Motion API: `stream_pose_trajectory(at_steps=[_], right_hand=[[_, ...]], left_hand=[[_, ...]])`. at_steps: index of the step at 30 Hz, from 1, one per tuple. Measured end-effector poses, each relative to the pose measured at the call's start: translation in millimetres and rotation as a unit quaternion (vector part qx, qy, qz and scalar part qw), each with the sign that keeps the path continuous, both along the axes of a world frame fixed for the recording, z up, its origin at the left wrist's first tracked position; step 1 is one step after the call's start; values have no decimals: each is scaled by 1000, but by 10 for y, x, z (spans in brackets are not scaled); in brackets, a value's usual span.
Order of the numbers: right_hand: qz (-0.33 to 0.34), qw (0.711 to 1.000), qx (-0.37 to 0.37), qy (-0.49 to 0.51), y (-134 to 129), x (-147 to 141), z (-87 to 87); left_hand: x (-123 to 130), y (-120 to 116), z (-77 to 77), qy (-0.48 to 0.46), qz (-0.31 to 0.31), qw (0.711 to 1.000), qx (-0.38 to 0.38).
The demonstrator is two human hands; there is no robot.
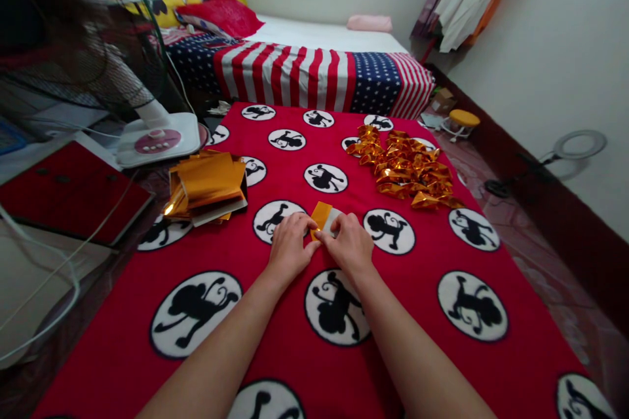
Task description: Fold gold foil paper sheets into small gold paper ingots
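A small sheet of gold foil paper (322, 212), partly folded with its white back showing on the right, is between my two hands at the middle of the table. My left hand (291, 240) pinches its left edge between thumb and fingers. From the right, my right hand (350, 242) grips the near part, its thumb pressed close to the left thumb. Fingers cover the paper's lower half. Off to the left lies a stack of flat gold foil sheets (211, 180). A heap of folded gold foil pieces (400, 167) rests at the far right.
A red cloth with monkey prints (289, 170) covers the table. On the left stand a fan with a white base (164, 134) and a dark red box (69, 183). Behind the table is a bed (304, 75). A yellow stool (464, 119) and a ring light (580, 144) are on the right.
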State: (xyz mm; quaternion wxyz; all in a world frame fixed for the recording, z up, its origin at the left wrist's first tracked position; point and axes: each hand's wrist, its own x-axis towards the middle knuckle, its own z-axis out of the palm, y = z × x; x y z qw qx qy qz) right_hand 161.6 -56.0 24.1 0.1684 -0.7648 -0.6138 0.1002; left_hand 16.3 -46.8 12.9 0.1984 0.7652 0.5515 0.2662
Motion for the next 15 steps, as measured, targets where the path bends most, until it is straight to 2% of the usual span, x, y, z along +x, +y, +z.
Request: stream_pose_trajectory(at_steps=[6,15], right_hand=[[-13,1000,-14,-2,42,0,9],[-16,1000,-15,7,41,-4,32]], left_hand=[[-5,-6,-25,-9,6,1000,0],[-101,3,-41,-47,-43,998,-25]])
